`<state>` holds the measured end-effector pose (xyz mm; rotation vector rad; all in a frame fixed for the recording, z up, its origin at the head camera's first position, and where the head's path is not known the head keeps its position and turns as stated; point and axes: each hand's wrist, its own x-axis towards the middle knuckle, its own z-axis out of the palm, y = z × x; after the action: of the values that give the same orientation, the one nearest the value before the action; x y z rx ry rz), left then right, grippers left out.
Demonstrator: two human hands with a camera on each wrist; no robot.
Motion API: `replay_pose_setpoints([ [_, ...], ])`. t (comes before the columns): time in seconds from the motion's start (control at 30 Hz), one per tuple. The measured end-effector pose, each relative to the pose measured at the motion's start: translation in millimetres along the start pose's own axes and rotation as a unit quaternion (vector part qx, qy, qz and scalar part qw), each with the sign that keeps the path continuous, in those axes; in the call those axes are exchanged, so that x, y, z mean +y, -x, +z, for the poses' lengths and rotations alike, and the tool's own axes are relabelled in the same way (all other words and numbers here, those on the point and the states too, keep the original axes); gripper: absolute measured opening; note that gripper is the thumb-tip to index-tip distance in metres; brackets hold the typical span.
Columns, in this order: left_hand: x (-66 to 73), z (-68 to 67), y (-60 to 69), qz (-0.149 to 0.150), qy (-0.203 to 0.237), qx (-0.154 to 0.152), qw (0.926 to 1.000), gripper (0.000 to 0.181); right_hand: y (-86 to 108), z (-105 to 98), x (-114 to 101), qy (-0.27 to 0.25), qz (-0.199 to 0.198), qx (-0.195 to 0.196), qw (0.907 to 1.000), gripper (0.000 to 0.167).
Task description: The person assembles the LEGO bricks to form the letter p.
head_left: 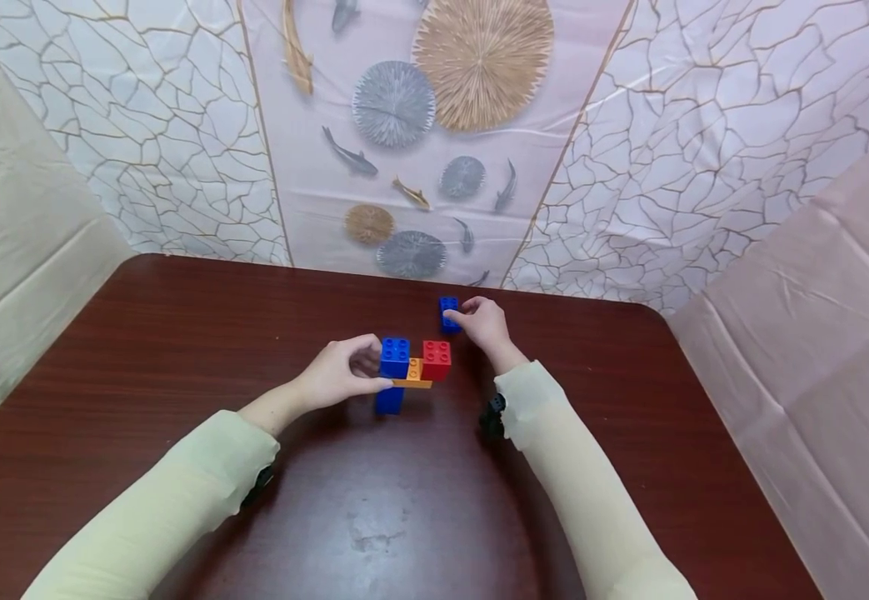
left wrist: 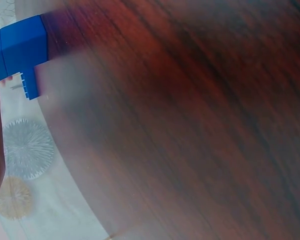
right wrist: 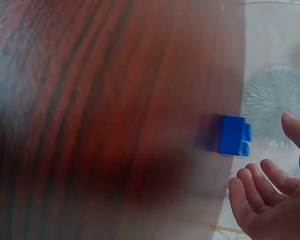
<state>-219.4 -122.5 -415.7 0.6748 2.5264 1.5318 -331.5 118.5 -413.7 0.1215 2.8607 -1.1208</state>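
My left hand (head_left: 337,372) grips a small structure of toy building bricks by its left side. In it are an upper blue brick (head_left: 395,357), an orange piece (head_left: 414,370) that juts to the right, a red brick (head_left: 436,359) on its right end, and a lower blue part (head_left: 389,401) underneath. The left wrist view catches only the blue side (left wrist: 24,42) of the structure and part of a finger. Farther back, my right hand (head_left: 485,325) is beside a separate blue brick (head_left: 449,314) on the table. The right wrist view shows thumb and fingers spread, apart from that brick (right wrist: 231,135).
The dark brown wooden table (head_left: 374,500) runs back to a patterned cloth backdrop (head_left: 314,208). Pale cloth hangs at both sides. The separate brick lies close to the table's back edge.
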Motion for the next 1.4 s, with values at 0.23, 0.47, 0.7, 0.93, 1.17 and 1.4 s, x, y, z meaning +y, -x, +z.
replay_pose_setpoints([
  [0.23,5.0,3.2,0.2,0.006,-0.004,0.004,1.0000,0.028,-2.4,9.9,4.7,0.026,0.008,0.013,0.9995,0.050],
  [0.47,6.8,5.9,-1.8,0.006,-0.013,-0.002,0.9999,0.028,-3.9,11.0,9.3,0.069,0.011,0.005,0.9975,0.056],
  [0.7,7.6,5.6,-3.0,0.012,-0.011,-0.004,0.9999,0.027,-5.2,5.1,9.3,0.072,0.010,-0.006,0.9973,0.045],
  [0.93,9.1,3.8,-2.4,0.014,-0.009,0.000,0.9999,0.028,-2.6,-0.7,11.4,0.083,0.013,-0.012,0.9964,0.045],
  [1.17,8.9,3.0,-0.9,0.011,-0.008,0.004,0.9999,0.028,0.7,-6.1,16.4,0.045,0.002,0.010,0.9989,0.047],
  [1.4,8.6,4.3,3.1,0.011,-0.005,-0.012,0.9999,0.028,3.4,-14.9,16.6,-0.024,-0.008,0.000,0.9997,0.043],
])
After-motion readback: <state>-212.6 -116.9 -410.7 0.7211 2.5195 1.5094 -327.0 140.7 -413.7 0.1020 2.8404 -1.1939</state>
